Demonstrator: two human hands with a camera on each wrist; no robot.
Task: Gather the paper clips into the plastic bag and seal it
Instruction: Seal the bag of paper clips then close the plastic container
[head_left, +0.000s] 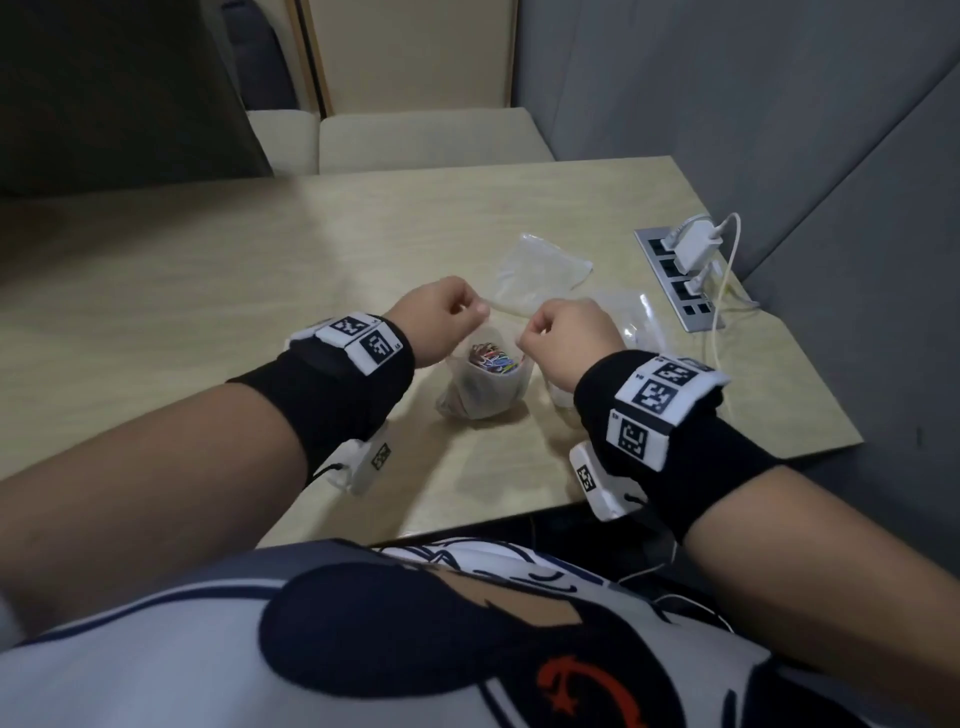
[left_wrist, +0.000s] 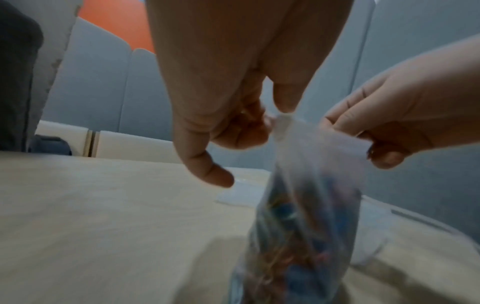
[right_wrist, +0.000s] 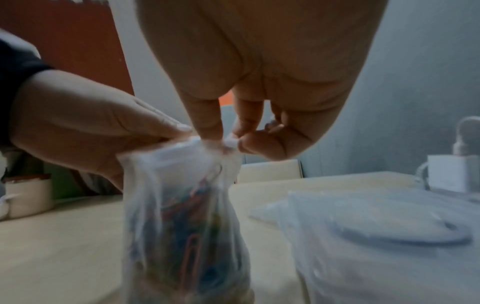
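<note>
A small clear plastic bag (head_left: 485, 389) stands upright on the table, its mouth spread open. Several coloured paper clips (head_left: 491, 359) lie inside it. My left hand (head_left: 457, 304) pinches the left corner of the bag's top edge. My right hand (head_left: 550, 330) pinches the right corner. In the left wrist view the bag (left_wrist: 306, 205) hangs from my left hand (left_wrist: 270, 121), with the right hand (left_wrist: 374, 144) on its other corner. The right wrist view shows the clips (right_wrist: 192, 236) through the bag (right_wrist: 182, 205), my right hand (right_wrist: 231, 139) pinching its top and the left hand (right_wrist: 166, 133) beside it.
More clear plastic bags (head_left: 540, 270) lie on the beige table (head_left: 208, 291) behind and to the right of my hands. A power strip (head_left: 680, 280) with white chargers and a cable sits at the right edge. Grey padded walls stand close on the right.
</note>
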